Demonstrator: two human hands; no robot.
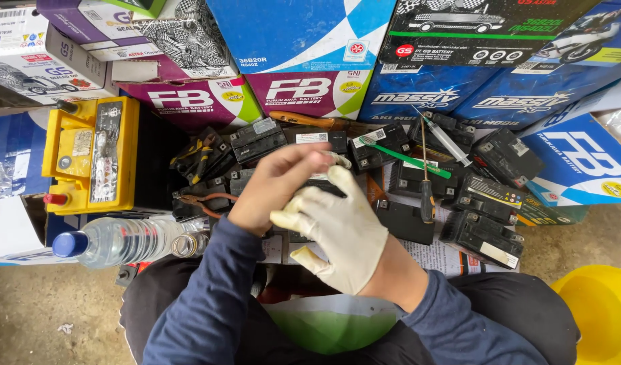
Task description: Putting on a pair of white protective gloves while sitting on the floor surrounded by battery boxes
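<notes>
My right hand [337, 230] wears a white glove [351, 243], fingers spread and pointing up-left, with nothing in its grasp. My bare left hand [276, 189] lies across it and pinches a glove fingertip [339, 159] between thumb and fingers. Both hands hover over a small black battery [314, 181], which they mostly hide. Dark blue sleeves cover both forearms.
Several small black batteries [483, 236] lie on newspaper ahead. A yellow-topped car battery [90, 155] stands on the left, with a blue-capped water bottle [121, 240] below it. Also here are orange-handled pliers [202, 199], a screwdriver [426, 196], a syringe [449, 142], stacked cardboard boxes [310, 40] and a yellow bucket [601, 311].
</notes>
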